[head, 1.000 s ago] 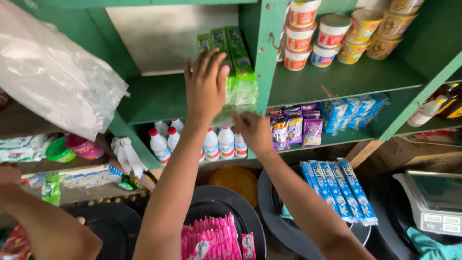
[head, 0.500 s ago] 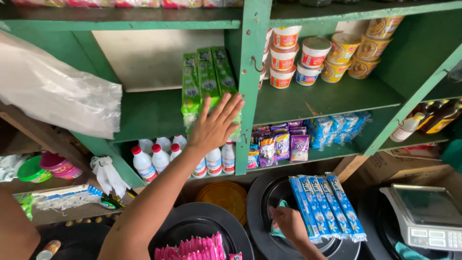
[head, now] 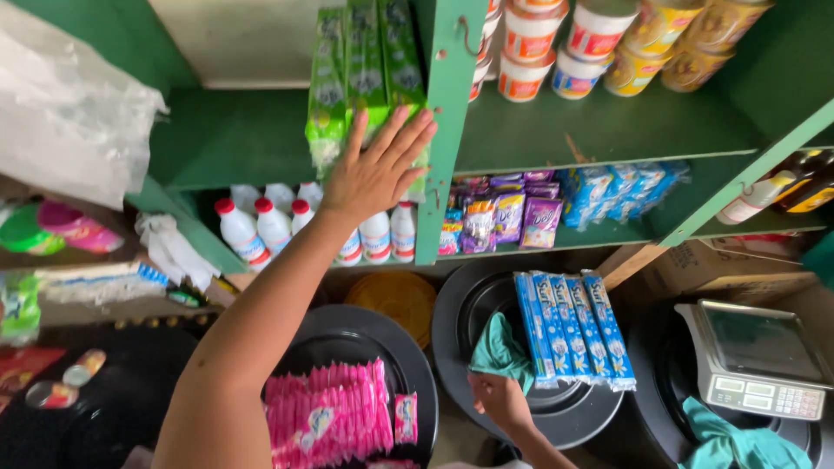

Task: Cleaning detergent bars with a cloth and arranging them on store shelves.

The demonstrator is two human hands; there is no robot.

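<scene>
Left grip point(head: 375, 169) released, flat against the green packs point(head: 365, 65); right grip point(head: 499, 398) clenched on a teal cloth point(head: 502, 352).
Packs stand upright on the green shelf point(head: 565, 130); cloth is low, beside the blue sachets point(head: 573, 330).

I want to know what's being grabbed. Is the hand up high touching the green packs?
Touching. In the head view, the left hand lies flat with spread fingers pressed on the front of the green packs standing on the shelf.

Tall green packets point(head: 365, 65) stand upright side by side on the green shelf; a teal cloth point(head: 502, 354) lies crumpled on a black lid.
</scene>
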